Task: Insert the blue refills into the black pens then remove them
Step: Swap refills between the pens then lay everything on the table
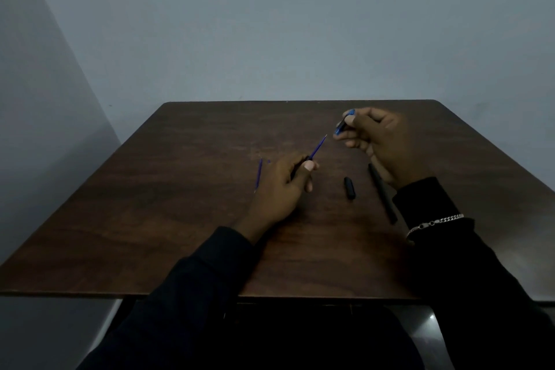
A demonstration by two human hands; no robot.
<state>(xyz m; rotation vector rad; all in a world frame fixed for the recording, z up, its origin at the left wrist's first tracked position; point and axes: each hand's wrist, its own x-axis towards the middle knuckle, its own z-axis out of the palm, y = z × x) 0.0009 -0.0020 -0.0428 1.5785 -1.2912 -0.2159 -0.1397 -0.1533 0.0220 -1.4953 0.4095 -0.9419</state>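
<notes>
My left hand grips a black pen barrel, mostly hidden in my fingers, with a blue refill sticking out of it up and to the right. My right hand is raised above the table and pinches a small blue pen piece between fingers and thumb. A second blue refill lies loose on the wooden table, just left of my left hand. A black pen lies under my right wrist, partly covered by it. A short black cap lies between my hands.
A tiny blue bit lies beside the loose refill. The table's back edge meets a grey wall. My dark sleeves cover the near right part of the table, and a metal bracelet sits on my right wrist.
</notes>
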